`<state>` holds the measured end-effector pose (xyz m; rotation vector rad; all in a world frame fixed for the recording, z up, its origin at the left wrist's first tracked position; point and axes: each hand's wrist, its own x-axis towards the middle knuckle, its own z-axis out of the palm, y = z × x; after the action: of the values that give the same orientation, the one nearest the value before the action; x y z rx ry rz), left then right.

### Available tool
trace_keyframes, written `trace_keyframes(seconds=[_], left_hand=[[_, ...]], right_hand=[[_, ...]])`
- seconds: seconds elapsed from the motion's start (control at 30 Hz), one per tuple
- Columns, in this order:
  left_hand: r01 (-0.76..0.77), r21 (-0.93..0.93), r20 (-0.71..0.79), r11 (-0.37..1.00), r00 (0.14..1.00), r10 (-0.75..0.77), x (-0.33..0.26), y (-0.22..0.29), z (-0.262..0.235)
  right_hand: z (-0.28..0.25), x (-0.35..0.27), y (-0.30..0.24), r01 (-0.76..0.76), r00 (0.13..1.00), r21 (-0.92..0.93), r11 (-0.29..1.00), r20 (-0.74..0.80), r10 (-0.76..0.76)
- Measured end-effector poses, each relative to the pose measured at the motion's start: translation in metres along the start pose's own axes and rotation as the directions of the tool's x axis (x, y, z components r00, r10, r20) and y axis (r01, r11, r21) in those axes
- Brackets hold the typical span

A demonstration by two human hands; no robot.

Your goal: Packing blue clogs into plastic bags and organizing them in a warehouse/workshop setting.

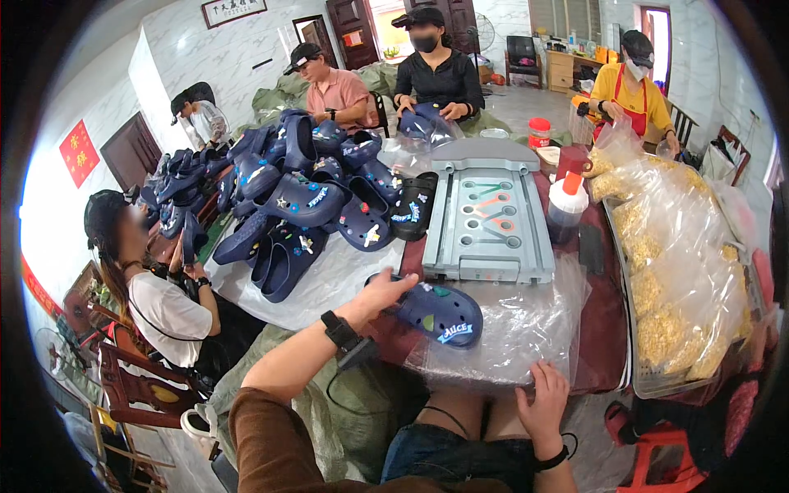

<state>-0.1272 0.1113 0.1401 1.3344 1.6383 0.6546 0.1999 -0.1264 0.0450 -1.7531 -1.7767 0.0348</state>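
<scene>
My left hand (pixel 383 293) grips the heel end of a navy blue clog (pixel 440 312) decorated with small charms, which lies on a clear plastic bag (pixel 509 333) at the near table edge. My right hand (pixel 542 403) pinches the near edge of that bag, fingers curled over it. A black band with a cable sits on my left wrist. Both forearms come in from below.
A big heap of navy clogs (pixel 304 197) fills the table's left. A grey plastic jig tray (pixel 491 218) sits in the middle, a dark bottle (pixel 565 205) and bagged yellow pieces (pixel 674 271) to the right. Several other people sit around the table.
</scene>
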Motion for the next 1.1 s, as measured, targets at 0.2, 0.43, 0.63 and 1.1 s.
trace_keyframes(seconds=[0.2,0.43,0.63,1.1], left_hand=[[-0.393,0.634,-0.265,0.665,0.698,0.665,0.108,-0.008,-0.061],[-0.250,0.659,-0.263,0.710,0.807,0.529,0.170,-0.013,-0.106],[-0.214,0.693,-0.345,0.688,0.740,0.577,0.148,-0.006,-0.098],[-0.466,-0.292,0.100,0.835,0.854,0.511,0.013,0.052,-0.004]], right_hand=[[0.001,0.004,-0.005,0.006,1.000,-0.011,1.000,-0.005,-0.006],[0.005,0.003,-0.004,0.001,1.000,-0.029,1.000,-0.019,-0.001],[0.002,0.002,-0.005,-0.020,1.000,-0.037,0.999,-0.013,0.020],[0.009,0.002,-0.001,0.034,0.996,-0.031,0.999,-0.087,-0.036]])
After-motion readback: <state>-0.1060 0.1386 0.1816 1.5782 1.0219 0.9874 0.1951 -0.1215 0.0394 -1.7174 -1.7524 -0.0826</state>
